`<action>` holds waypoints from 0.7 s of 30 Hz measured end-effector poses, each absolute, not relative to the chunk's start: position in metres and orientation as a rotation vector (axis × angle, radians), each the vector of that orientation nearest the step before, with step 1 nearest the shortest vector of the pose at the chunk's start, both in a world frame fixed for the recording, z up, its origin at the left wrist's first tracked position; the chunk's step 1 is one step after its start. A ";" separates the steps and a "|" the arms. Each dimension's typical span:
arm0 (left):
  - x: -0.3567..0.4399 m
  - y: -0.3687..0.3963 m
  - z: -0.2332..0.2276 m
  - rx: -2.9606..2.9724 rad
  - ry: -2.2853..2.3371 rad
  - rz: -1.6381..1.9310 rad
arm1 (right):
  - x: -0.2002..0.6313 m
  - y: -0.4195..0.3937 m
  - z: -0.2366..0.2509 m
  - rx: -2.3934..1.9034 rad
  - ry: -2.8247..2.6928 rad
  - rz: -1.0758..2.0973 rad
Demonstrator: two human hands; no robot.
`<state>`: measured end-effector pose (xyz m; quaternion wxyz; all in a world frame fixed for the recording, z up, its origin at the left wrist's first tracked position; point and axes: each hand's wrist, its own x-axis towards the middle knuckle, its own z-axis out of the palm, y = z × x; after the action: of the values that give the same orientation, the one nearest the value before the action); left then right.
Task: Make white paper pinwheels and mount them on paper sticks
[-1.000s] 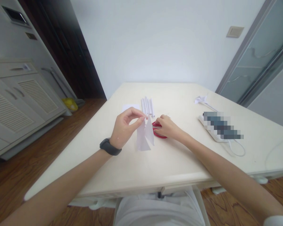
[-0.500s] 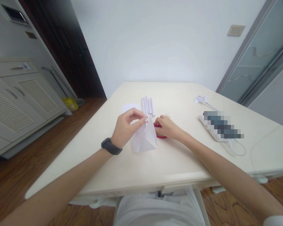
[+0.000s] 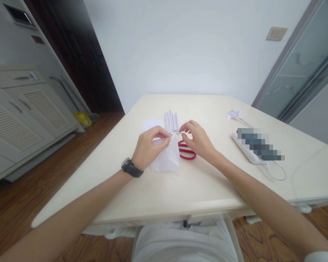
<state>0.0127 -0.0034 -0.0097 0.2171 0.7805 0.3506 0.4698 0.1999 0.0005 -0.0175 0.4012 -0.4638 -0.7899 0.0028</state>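
Observation:
My left hand (image 3: 152, 145), with a dark watch on its wrist, has its thumb and forefinger pinched at the upper edge of a folded white paper sheet (image 3: 166, 162). Something small and white shows at the fingertips. To the right, my right hand (image 3: 194, 136) is raised with its fingers apart and holds nothing. Just below it lies a pair of scissors with red handles (image 3: 190, 158); paper and hand hide the blades. Beyond both hands sits a row of several rolled white paper sticks (image 3: 171, 122).
Another white paper sheet (image 3: 152, 124) lies behind my left hand. On the right are a white paper flower on a stem (image 3: 235, 114) and a white device (image 3: 247, 153) with a blurred top and a cable (image 3: 279, 178). The white table (image 3: 207, 193) meets the wall.
My right hand has let go of the red scissors and risen away from them. The folded paper hangs slightly lower and flatter, while my left hand keeps its pinch.

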 end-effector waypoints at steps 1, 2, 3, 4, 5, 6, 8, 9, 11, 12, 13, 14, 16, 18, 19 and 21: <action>0.012 -0.002 -0.011 2.162 0.981 1.285 | 0.199 -0.001 -0.015 -1.124 -1.984 -0.020; 0.012 -0.001 -0.012 2.164 0.993 1.272 | 0.198 -0.004 -0.013 -1.074 -1.980 -0.043; 0.012 0.001 -0.013 2.168 1.004 1.259 | 0.197 -0.006 -0.011 -1.023 -1.985 -0.065; 0.012 0.001 -0.013 2.175 1.013 1.247 | 0.196 -0.009 -0.009 -0.970 -2.000 -0.088; 0.012 0.002 -0.014 2.181 1.020 1.238 | 0.195 -0.011 -0.008 -0.914 -2.034 -0.107; 0.012 0.002 -0.014 2.190 1.025 1.232 | 0.193 -0.014 -0.007 -0.852 -2.076 -0.124; 0.011 0.002 -0.013 2.218 1.037 1.228 | 0.190 -0.017 -0.008 -0.727 -2.172 -0.145; 0.011 0.002 -0.013 2.235 1.048 1.226 | 0.188 -0.019 -0.008 -0.673 -2.217 -0.155; 0.010 0.001 -0.011 2.273 1.068 1.210 | 0.184 -0.022 -0.010 -0.602 -2.301 -0.182; 0.010 0.001 -0.011 2.292 1.069 1.198 | 0.182 -0.023 -0.010 -0.584 -2.334 -0.203; 0.009 0.001 -0.010 2.310 1.060 1.183 | 0.180 -0.025 -0.010 -0.576 -2.362 -0.227; 0.009 0.000 -0.010 2.329 1.040 1.170 | 0.178 -0.026 -0.011 -0.570 -2.383 -0.252; 0.008 0.000 -0.010 2.366 0.998 1.151 | 0.176 -0.028 -0.012 -0.552 -2.407 -0.312; 0.009 0.000 -0.010 2.393 0.995 1.123 | 0.175 -0.028 -0.013 -0.524 -2.419 -0.388; 0.009 0.000 -0.010 2.400 1.017 1.114 | 0.175 -0.028 -0.014 -0.507 -2.421 -0.424; 0.010 0.000 -0.010 2.396 1.085 1.110 | 0.175 -0.028 -0.015 -0.490 -2.410 -0.475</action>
<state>0.0095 0.0002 -0.0100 0.1430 0.8307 0.3761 0.3848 0.1752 -0.0281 -0.0153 0.3129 -0.1858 -0.9139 -0.1800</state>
